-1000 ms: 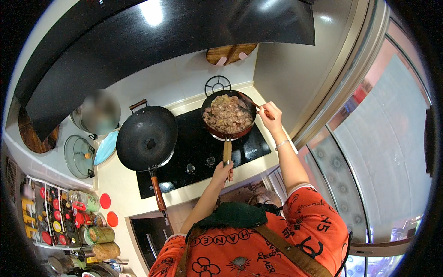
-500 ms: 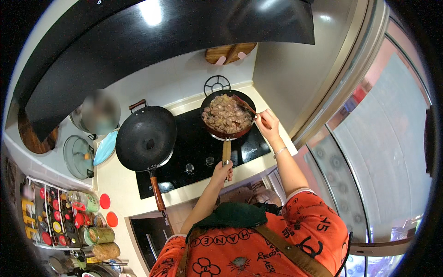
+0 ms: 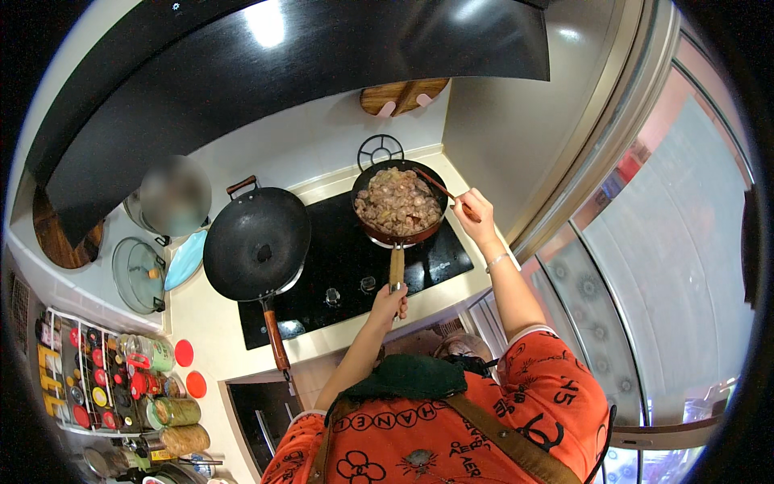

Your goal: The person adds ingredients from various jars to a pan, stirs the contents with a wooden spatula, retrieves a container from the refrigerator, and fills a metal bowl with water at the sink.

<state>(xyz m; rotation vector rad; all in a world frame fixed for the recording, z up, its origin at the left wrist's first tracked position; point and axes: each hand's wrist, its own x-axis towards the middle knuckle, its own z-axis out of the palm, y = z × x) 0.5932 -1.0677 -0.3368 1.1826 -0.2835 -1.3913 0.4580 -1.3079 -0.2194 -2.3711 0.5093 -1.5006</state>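
A frying pan (image 3: 409,239) full of browned, chopped food (image 3: 395,200), perhaps meat, sits on the right burner. My left hand (image 3: 390,303) is wrapped round the pan's handle (image 3: 397,266) near its end. In my right hand (image 3: 477,216) is a wooden spatula (image 3: 439,187), gripped by its handle. The spatula's far end reaches the right side of the pan, by the edge of the food. Its tip is too small to make out clearly.
An empty black wok (image 3: 256,230) with a wooden handle stands on the left burner of the black hob (image 3: 343,290). Glass lid (image 3: 137,274), blue dish (image 3: 186,260) and a rack of jars (image 3: 89,371) are at the left. The dark range hood (image 3: 322,56) hangs above.
My right hand has moved slightly right, drawing the spatula toward the pan's right rim. The left hand keeps its hold on the pan's handle.
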